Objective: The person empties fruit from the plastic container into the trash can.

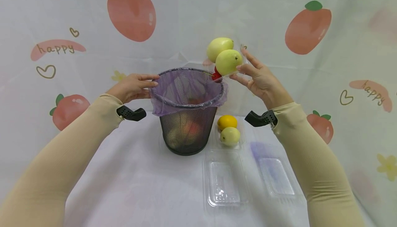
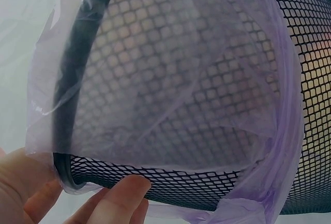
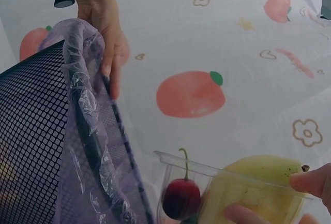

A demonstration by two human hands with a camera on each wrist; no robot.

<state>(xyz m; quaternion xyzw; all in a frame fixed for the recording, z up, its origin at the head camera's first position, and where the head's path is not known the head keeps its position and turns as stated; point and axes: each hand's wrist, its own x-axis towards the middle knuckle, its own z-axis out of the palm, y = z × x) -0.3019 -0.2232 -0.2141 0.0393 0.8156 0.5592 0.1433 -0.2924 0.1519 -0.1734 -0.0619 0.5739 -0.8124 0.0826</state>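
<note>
A black mesh trash bin (image 1: 189,130) stands in the middle, lined with a purple plastic bag (image 1: 164,109) folded over its rim. My left hand (image 1: 131,87) holds the bin's left rim, fingers on either side of it in the left wrist view. Above the right rim, my right hand (image 1: 263,79) grips a clear plastic box (image 3: 248,176), tilted toward the bin. In the box are two pale yellow-green fruits (image 1: 228,62) and, at its lower end, a dark red cherry (image 3: 181,198) with a green stem. Through the mesh, reddish and yellowish fruit shows inside the bin.
Right of the bin, a clear box (image 1: 240,141) holds an orange-yellow fruit (image 1: 227,122) and a pale yellow-green one (image 1: 230,136). Nearer lie another clear box (image 1: 224,182) and, farther right, a third (image 1: 277,177). A fruit-printed cloth (image 1: 186,20) hangs behind.
</note>
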